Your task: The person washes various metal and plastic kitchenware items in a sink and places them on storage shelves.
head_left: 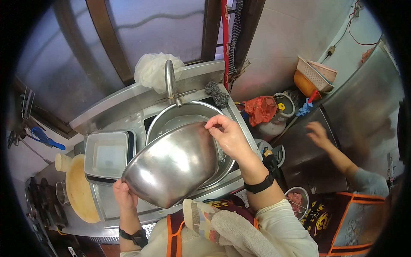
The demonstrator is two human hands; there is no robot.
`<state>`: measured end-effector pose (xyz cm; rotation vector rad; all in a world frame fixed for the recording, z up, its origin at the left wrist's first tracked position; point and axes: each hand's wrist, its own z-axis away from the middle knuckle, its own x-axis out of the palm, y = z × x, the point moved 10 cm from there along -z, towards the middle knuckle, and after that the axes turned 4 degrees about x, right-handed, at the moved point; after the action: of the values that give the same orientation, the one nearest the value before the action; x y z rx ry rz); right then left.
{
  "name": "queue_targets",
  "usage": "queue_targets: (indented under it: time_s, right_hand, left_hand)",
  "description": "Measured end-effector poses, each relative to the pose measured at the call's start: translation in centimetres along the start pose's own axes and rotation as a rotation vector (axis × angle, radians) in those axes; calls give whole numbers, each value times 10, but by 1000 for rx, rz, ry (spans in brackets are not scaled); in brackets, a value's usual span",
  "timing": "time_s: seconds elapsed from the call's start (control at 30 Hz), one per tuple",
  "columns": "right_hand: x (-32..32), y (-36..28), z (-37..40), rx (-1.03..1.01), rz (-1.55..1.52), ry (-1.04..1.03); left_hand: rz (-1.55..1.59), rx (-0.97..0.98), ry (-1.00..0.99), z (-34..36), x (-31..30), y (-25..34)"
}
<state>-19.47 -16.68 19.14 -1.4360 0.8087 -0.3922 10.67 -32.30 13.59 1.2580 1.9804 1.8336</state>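
A large shiny metal bowl (173,165) is tilted over the sink, its outer side facing me. My left hand (125,195) grips its rim at the lower left. At the upper right, my right hand (227,136) pinches the rim between thumb and fingers. Behind the bowl, a round metal basin (160,124) sits in the sink beneath the faucet (170,81), partly hidden by the bowl. The inside of the tilted bowl is out of sight.
Rectangular trays (107,154) and a round board (79,188) lie left. Steel scrubbers (217,95) rest by the faucet. At right are a gas cylinder (274,124), a bowl of meat (295,201) and a co-worker's hand (319,135).
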Motion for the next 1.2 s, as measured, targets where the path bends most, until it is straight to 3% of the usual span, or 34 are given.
queue_targets:
  time_s: [0.2,0.4,0.67,0.7,0.77,0.8,0.87,0.9,1.0,1.07,1.17,1.2]
  right_hand:
    - [0,8,-1,18,95,-61]
    - [8,38,-4,185,27,-102]
    - [69,171,-2,522,-204,-382]
    - [79,188,-2,444,-104,-422]
    - [99,263,-7,317,401,-486]
    - [106,264,-6,247,652,-510]
    - [100,269,14,365,1080,-521]
    - [97,250,29,386,1142,-484]
    - [99,212,51,408,1074,-670]
    - [121,252,50,179,1076,-758]
    - [119,270,29,213,774,-732]
    - [106,274,19,337,511,-601]
  left_hand:
    - [-10,8,83,-2,-1,6]
    - [-24,29,52,-1,-15,6]
    - [-54,91,143,-2,-25,24]
    - [-60,107,140,-2,-26,27]
    - [-65,109,119,-3,-23,30]
    - [-67,109,109,-3,-22,32]
    - [-84,111,149,-2,-26,33]
    - [-94,111,169,-1,-27,33]
    - [-86,96,194,0,-29,29]
    - [-72,89,168,-2,-23,30]
    - [-64,95,155,-4,-16,31]
    - [-63,98,154,-4,-14,31]
